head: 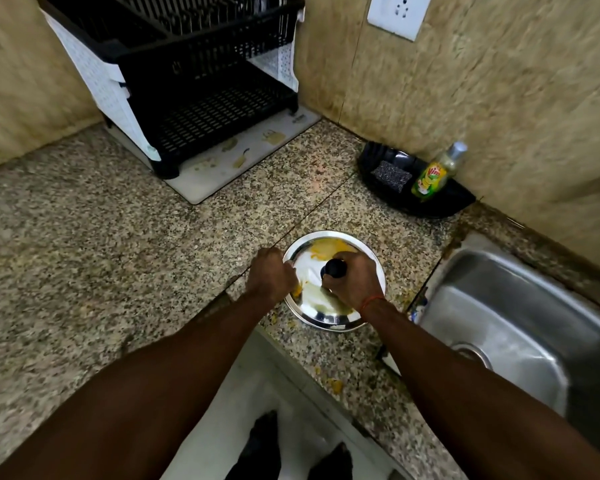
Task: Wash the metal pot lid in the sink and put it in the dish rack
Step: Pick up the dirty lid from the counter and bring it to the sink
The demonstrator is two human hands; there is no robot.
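Observation:
A round metal pot lid (321,308) smeared with yellow food lies on the granite counter near the front edge. My right hand (352,280) is closed around its black knob (333,268). My left hand (269,277) grips the lid's left rim with fingers curled. To the right is the steel sink (520,327), its basin bare around the drain. The black two-tier dish rack (201,74) stands at the back left on a white mat.
A black corner tray (454,199) by the wall holds a dark scrub pad (390,174) and a green dish-soap bottle (433,176). Yellow food crumbs (336,384) lie on the counter near the front edge. A wall socket (397,13) sits above.

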